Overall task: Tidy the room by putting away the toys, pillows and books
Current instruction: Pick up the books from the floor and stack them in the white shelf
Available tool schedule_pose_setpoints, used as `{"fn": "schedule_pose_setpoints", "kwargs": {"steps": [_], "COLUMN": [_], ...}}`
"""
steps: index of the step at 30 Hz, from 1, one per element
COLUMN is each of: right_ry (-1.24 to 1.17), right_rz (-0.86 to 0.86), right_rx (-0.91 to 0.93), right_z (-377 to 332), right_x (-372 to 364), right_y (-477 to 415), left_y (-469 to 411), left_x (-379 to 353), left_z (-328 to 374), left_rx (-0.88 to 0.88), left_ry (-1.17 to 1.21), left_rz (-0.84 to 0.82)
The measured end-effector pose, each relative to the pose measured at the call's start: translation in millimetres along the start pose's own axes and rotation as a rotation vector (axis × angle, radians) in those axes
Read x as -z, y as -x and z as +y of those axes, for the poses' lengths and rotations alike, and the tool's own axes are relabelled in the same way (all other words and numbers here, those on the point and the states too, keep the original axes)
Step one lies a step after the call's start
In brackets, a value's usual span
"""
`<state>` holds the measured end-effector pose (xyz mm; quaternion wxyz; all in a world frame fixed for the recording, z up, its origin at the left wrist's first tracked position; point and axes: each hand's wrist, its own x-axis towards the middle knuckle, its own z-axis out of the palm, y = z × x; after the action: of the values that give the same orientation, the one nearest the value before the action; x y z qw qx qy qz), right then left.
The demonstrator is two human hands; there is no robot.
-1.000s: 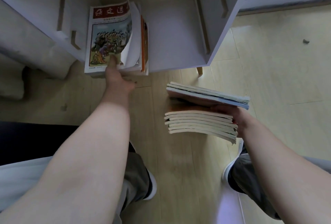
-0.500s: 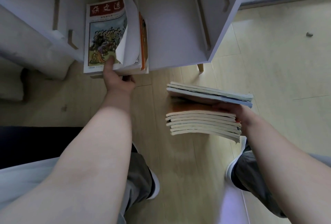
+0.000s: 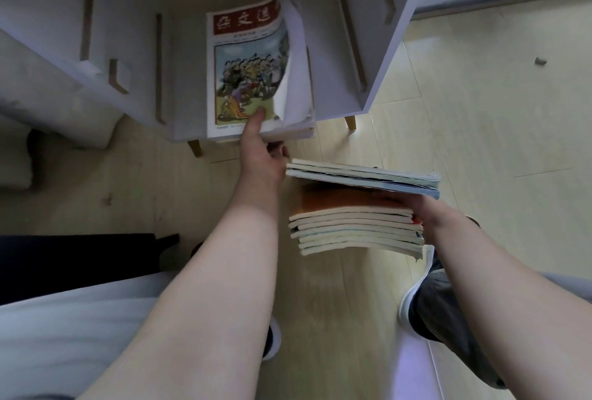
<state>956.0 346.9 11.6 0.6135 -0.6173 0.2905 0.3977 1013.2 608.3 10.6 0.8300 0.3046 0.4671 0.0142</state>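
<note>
1. Now the illustrated book [image 3: 246, 69], with a few thinner ones behind it, sits at the front edge of the white cabinet's [image 3: 179, 95] open compartment, its lower end overhanging that edge.
2. The left hand [image 3: 262, 156] grips this bundle from below, thumb pressed on the cover and fingers curled under; a loose white page [image 3: 294, 79] curls out along its right side.
3. The right hand [image 3: 419, 207] clasps a stack of books [image 3: 352, 226] just beside, above the wooden floor [image 3: 480, 111], with the top few splayed apart.
4. Shelving the books appears to be the step in hand. The next move likely calls for sliding the bundle fully in without creasing the page, then feeding in the stack.
</note>
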Motion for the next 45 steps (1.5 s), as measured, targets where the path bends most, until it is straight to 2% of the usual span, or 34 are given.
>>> {"fn": "schedule_pose_setpoints", "kwargs": {"steps": [5,9,17,21,27,32,37,40,44,45], "right_ry": [-0.036,-0.006,0.016,-0.006,-0.01,-0.017,-0.021,-0.009,-0.009,-0.01], "right_rz": [-0.016,0.036,0.032,-0.024,-0.037,-0.031,-0.056,-0.047,-0.065,-0.065], "right_rx": [-0.041,-0.033,-0.005,-0.001,0.022,0.023,-0.026,-0.033,-0.041,-0.041], "right_z": [-2.0,-3.0,-2.2,-4.4,-5.6,-6.7,-6.4,-4.5,-3.4,-3.4], "right_x": [2.3,-3.3,-1.6,-2.3,-0.9,-0.4,2.9,3.4,4.5,4.9], "right_y": [4.2,8.3,10.2,11.8,12.6,11.3,5.2,3.4,5.3,5.7], "left_y": [-0.7,-3.6,-6.5,0.7,17.6,19.0,54.1,81.1,102.5,104.5], "left_x": [-19.7,-13.7,-9.5,-9.4,-20.8,-12.0,-7.0,-9.8,-15.1,-12.6], "left_z": [-8.8,3.1,25.6,20.6,1.1,23.2,53.3,55.5,35.8,28.7], "left_rx": [0.068,0.13,0.071,0.095,0.102,0.299,0.41,0.297,-0.076,-0.169], "left_ry": [-0.192,-0.118,-0.206,-0.368,-0.766,-0.947,-1.42,-1.624,-2.087,-2.137], "left_rz": [-0.1,-0.188,-0.105,-0.11,-0.212,-0.28,-0.336,-0.428,-0.382,-0.378]}}
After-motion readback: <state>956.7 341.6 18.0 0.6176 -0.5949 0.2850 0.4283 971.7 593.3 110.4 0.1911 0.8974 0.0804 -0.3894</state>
